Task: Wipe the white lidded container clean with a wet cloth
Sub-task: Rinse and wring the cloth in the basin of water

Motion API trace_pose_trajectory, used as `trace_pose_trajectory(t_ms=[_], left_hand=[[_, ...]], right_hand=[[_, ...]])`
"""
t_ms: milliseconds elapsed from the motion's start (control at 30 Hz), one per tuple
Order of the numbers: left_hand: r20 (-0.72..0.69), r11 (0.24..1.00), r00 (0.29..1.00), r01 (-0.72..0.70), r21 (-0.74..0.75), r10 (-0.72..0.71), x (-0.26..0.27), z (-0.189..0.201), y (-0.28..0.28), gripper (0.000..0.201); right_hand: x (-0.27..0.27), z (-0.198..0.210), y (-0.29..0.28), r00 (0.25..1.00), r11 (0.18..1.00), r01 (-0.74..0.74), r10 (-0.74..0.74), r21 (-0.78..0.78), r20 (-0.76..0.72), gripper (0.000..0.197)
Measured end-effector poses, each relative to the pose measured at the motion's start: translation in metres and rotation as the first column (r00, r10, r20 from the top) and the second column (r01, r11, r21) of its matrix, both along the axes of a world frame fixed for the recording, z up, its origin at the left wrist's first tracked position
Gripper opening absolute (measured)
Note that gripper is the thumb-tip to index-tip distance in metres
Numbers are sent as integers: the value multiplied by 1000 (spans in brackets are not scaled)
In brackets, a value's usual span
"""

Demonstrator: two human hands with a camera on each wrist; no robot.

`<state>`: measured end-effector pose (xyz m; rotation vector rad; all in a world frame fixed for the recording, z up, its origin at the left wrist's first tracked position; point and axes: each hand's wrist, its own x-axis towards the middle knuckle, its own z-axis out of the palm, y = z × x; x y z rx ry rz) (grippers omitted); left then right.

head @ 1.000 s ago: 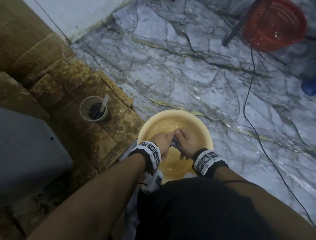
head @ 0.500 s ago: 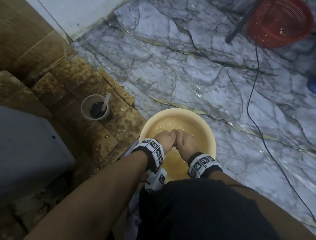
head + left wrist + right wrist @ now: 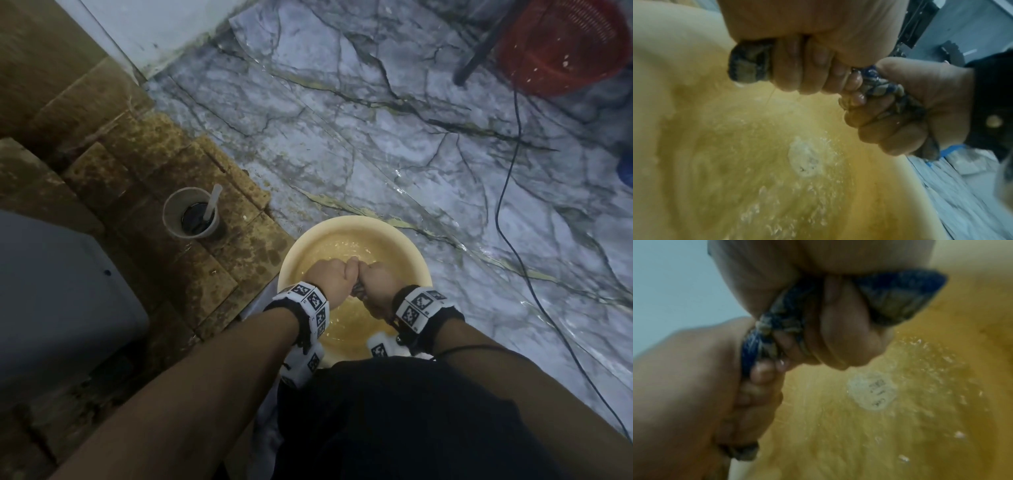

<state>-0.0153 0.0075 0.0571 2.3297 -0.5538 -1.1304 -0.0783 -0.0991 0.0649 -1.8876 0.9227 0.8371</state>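
A yellow basin [image 3: 352, 228] holding water sits on the floor in front of my knees. Both hands are over it, knuckle to knuckle, and wring a dark blue-grey wet cloth [image 3: 357, 292]. My left hand [image 3: 330, 279] grips one end, and a stub of the cloth [image 3: 750, 65] sticks out of that fist. My right hand [image 3: 380, 284] grips the other end, with a flap of the cloth [image 3: 900, 295] showing beyond its fingers. The twisted middle of the cloth [image 3: 877, 84] runs between the fists. Drops fall into the water. A large pale grey box [image 3: 51, 308] stands at the left edge.
A cup [image 3: 190, 216] of dark liquid with a white stick stands on brown stained tiles [image 3: 212, 274] left of the basin. A red basket [image 3: 561, 44] and a dark pole are at the top right. A black cable [image 3: 507, 212] trails over the marble-patterned floor.
The fists have drawn closer together and twisted, so the cloth between them is now nearly hidden from above. The right wrist has rolled outward. The basin stays put.
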Motion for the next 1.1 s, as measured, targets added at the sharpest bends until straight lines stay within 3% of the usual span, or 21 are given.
trace_pose_trajectory(t_ms=[67,100,167,267,367,433,533,700,833,900,967,1033,1100], left_hand=[[13,1000,1000,7,-15,-7,3,2,1,64],[8,1000,1000,5,-26,-5,5,1,1,65],[-42,999,999,-36,-23,35,11,-5,0,64],[-147,984,974,-178,-16,174,20,-8,-1,57],[-250,968,937,-251,1,243,20,-5,-3,64],[-297,973,927,-229,28,227,18,2,-5,66],[-260,981,945,-185,66,196,14,2,-7,46],[-142,990,982,-110,82,121,11,-4,-2,54],[-114,993,989,-91,77,100,10,-2,-2,52],[-117,993,989,-80,82,89,10,-3,-2,52],[-120,992,987,-93,90,104,9,-3,-2,52],[-139,990,983,-112,85,123,8,-3,-2,54],[-164,989,977,-123,84,136,8,-1,-1,55]], right_hand=[[5,7,1,964,947,266,-266,180,-21,56],[5,7,1,953,937,293,-302,192,17,62],[3,1,3,941,947,261,-293,189,168,61],[-4,-14,7,849,973,208,-231,101,476,45],[-12,-21,15,817,989,145,-109,-19,566,39],[-15,-19,19,831,989,123,-56,-84,553,51],[-13,-12,19,864,985,111,-28,-135,502,52],[-6,-5,10,935,993,32,11,-116,354,52],[0,0,5,956,953,-217,251,-212,153,25],[2,3,7,914,886,-375,402,-274,47,36],[3,3,8,889,845,-431,458,-317,13,40],[4,1,5,941,922,-304,330,-240,76,26],[2,-3,2,983,996,-7,23,-87,183,35]])
